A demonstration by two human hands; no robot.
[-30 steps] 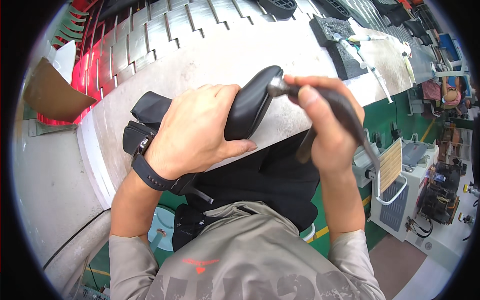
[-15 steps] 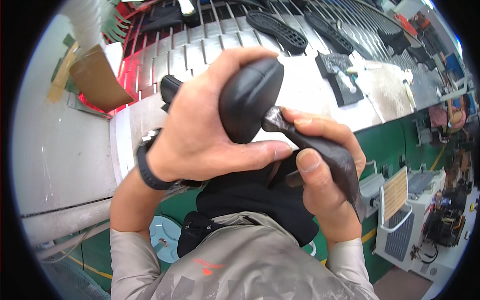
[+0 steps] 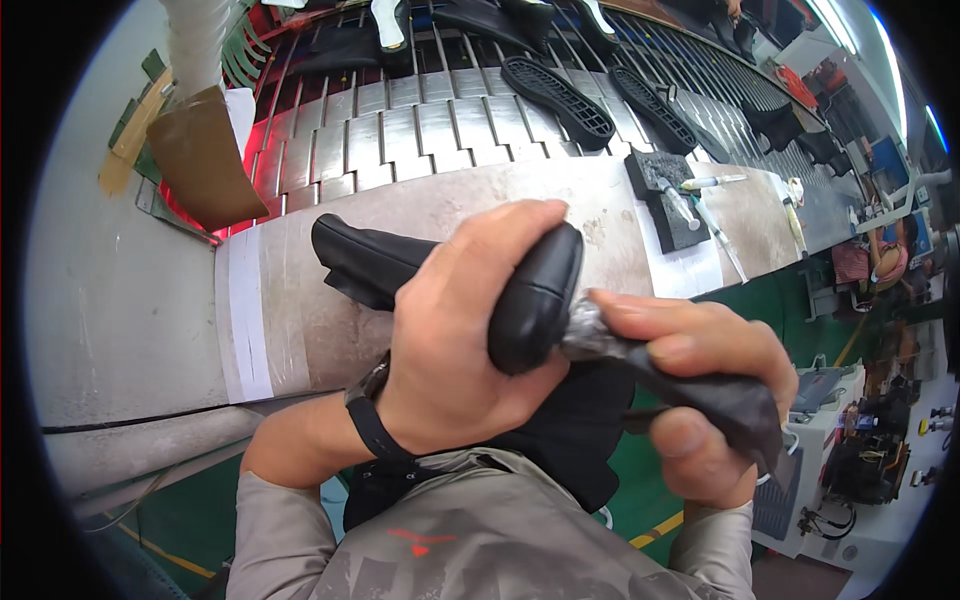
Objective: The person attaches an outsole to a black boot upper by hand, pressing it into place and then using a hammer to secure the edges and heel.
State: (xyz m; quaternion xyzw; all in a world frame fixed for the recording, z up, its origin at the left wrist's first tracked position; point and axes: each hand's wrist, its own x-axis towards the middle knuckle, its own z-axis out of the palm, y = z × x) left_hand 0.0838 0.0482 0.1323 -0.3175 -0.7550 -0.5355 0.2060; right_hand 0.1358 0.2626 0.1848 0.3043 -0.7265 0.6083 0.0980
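Observation:
My left hand (image 3: 455, 340) is wrapped around a black leather boot (image 3: 535, 300) above the near edge of the bench. The boot's rounded toe points right, and its shaft stretches left past my wrist. In my right hand (image 3: 715, 350) is a dark hand tool (image 3: 720, 405) with a rounded, shiny metal head. That metal head touches or nearly touches the boot's toe, just right of my left fingers; exact contact is hard to make out. Part of the tool's handle is covered by my right fingers, which are closed around it.
Beyond the worktop (image 3: 330, 340) runs a slatted metal conveyor (image 3: 400, 120) carrying two black soles (image 3: 555, 100) and several boots. A black foam block (image 3: 665, 205) with slim applicators lies right of centre. Cardboard (image 3: 205, 160) stands at left. Another person (image 3: 885, 255) is far right.
Both hands have come lower and to the right with the boot and the tool. The metal head is now against or very near the toe. More of the boot's shaft shows.

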